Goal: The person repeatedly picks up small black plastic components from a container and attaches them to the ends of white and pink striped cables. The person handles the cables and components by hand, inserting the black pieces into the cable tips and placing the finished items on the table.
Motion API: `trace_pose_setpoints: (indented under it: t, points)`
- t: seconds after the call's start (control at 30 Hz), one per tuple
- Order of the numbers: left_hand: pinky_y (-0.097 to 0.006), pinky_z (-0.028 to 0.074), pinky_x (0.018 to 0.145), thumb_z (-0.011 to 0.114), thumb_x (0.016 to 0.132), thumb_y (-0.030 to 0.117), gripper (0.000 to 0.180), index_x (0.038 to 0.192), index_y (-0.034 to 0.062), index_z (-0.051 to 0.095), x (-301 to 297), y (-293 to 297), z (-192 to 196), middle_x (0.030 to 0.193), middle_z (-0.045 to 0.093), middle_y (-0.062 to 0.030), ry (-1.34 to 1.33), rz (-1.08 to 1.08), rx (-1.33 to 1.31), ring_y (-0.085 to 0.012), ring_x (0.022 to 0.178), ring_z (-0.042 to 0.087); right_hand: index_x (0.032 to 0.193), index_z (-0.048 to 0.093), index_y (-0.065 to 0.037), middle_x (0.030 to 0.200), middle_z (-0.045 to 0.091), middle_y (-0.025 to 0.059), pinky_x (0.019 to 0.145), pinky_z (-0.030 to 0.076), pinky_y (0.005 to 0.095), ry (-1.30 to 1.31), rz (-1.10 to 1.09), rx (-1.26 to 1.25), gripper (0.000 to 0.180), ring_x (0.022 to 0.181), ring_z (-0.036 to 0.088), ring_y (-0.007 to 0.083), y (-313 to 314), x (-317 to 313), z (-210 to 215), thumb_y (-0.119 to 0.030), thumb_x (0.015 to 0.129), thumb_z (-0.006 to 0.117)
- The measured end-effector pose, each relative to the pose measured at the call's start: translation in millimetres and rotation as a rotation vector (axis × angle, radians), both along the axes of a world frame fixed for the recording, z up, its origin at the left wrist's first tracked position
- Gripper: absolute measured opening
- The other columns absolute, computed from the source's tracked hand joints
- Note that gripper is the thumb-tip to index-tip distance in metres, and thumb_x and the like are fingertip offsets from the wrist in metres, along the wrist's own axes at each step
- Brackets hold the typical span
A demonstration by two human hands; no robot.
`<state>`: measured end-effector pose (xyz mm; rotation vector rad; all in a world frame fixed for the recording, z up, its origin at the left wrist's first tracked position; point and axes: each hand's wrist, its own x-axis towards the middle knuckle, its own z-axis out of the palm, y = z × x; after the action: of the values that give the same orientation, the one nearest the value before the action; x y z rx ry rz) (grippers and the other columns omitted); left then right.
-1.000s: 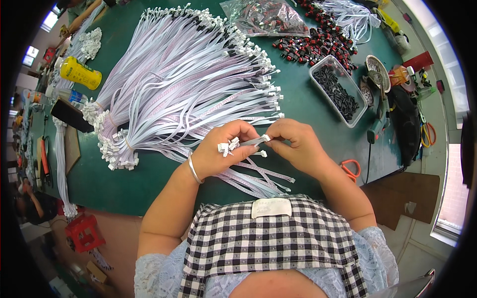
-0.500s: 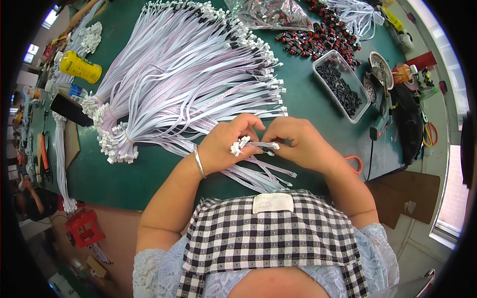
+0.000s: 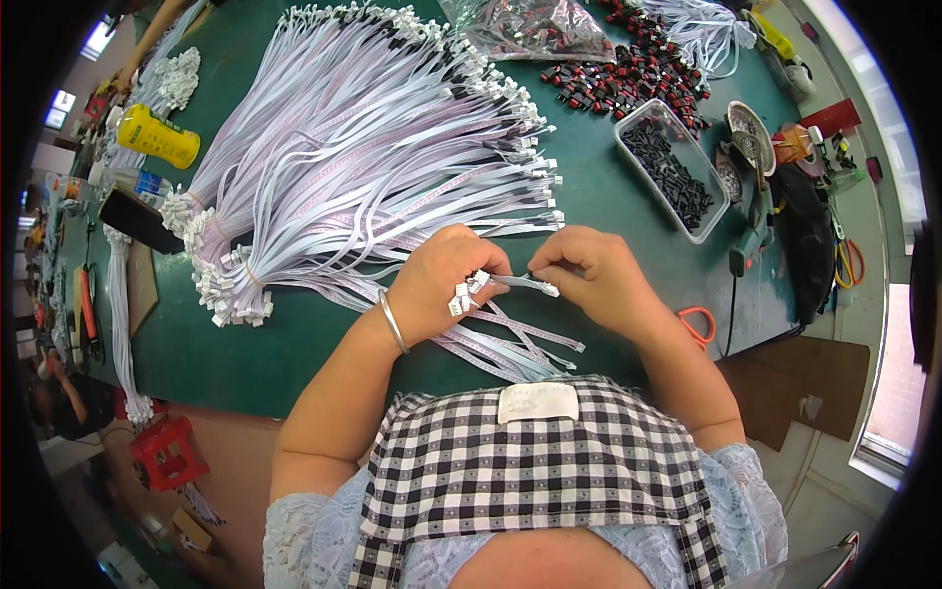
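Note:
Several white flat ribbon cables with white plug ends [image 3: 469,292] are gathered in my left hand [image 3: 444,280], whose fingers are closed round them. One cable end [image 3: 538,285] sticks out to the right from its thumb and forefinger. My right hand [image 3: 599,280] is closed in a pinch right at that end; what its fingertips grip is too small to make out. Below both hands, loose cable tails [image 3: 520,348] lie on the green table near the apron. A large fanned bundle of the same cables [image 3: 363,147] spreads out beyond my left hand.
To the right stands a clear tub [image 3: 702,236] of small black sleeves. Behind it lie a heap of black-and-red parts [image 3: 638,83] and a plastic bag [image 3: 540,29]. A corded tool [image 3: 751,240], orange-handled scissors [image 3: 699,324] and a yellow bottle [image 3: 159,134] are also on the table.
My right hand has shifted slightly up and right, its fingertips drawing together above the cable end. My left hand has turned a little, and the plugs in it sit slightly further left.

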<state>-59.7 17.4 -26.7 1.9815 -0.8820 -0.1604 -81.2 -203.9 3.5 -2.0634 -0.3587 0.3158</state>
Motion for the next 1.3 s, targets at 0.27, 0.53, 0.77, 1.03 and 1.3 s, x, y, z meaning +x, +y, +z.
trace_pose_setpoints:
  t: [0.27, 0.53, 0.77, 1.03, 1.3]
  points:
    - [-0.034, 0.042, 0.067, 0.074, 0.069, 0.009, 0.015, 0.08, 0.0075, 0.063, -1, -4, -1, 0.074, 0.058, -0.0053, -0.009, 0.018, -0.018, -0.0248, 0.073, 0.052, 0.084, 0.066, -0.003, 0.08, 0.064, 0.0095, 0.067, 0.049, 0.0347, -0.096, 0.173, -0.053, 0.008, 0.074, 0.061, 0.0266, 5, 3, -3, -0.006, 0.078, 0.063]
    - [-0.034, 0.047, 0.069, 0.071, 0.073, 0.006, 0.015, 0.085, 0.0063, 0.061, 0, -9, 2, 0.08, 0.062, -0.0083, -0.082, 0.087, -0.123, -0.0256, 0.076, 0.059, 0.084, 0.066, -0.004, 0.08, 0.062, 0.0097, 0.067, 0.049, 0.0364, -0.213, 0.078, -0.148, 0.007, 0.074, 0.061, 0.0279, -6, 7, -2, -0.007, 0.078, 0.064]
    - [-0.031, 0.049, 0.06, 0.07, 0.073, -0.003, 0.022, 0.092, 0.0053, 0.062, -8, -22, 8, 0.084, 0.065, -0.0108, -0.233, 0.048, -0.219, -0.0262, 0.069, 0.062, 0.089, 0.066, -0.006, 0.086, 0.062, 0.0083, 0.069, 0.05, 0.0353, -0.456, 0.1, -0.236, 0.012, 0.08, 0.061, 0.0269, -20, 9, -37, -0.004, 0.077, 0.066]
    - [-0.03, 0.046, 0.06, 0.066, 0.077, 0.003, 0.011, 0.087, 0.0032, 0.062, -11, -22, 1, 0.075, 0.059, -0.0098, -0.02, 0.099, -0.087, -0.0243, 0.065, 0.057, 0.091, 0.066, -0.005, 0.087, 0.062, 0.012, 0.072, 0.049, 0.0363, -0.491, -0.261, -0.314, 0.012, 0.083, 0.06, 0.0282, -73, 24, 9, -0.01, 0.081, 0.064]
    - [-0.027, 0.045, 0.06, 0.064, 0.078, 0.002, 0.014, 0.092, 0.0009, 0.065, -12, -25, 3, 0.074, 0.059, -0.0064, 0.108, 0.138, -0.148, -0.0148, 0.065, 0.055, 0.098, 0.066, -0.007, 0.097, 0.063, 0.0116, 0.083, 0.047, 0.0408, -0.361, -0.321, -0.963, 0.021, 0.095, 0.059, 0.031, -140, 59, -14, -0.014, 0.079, 0.065]
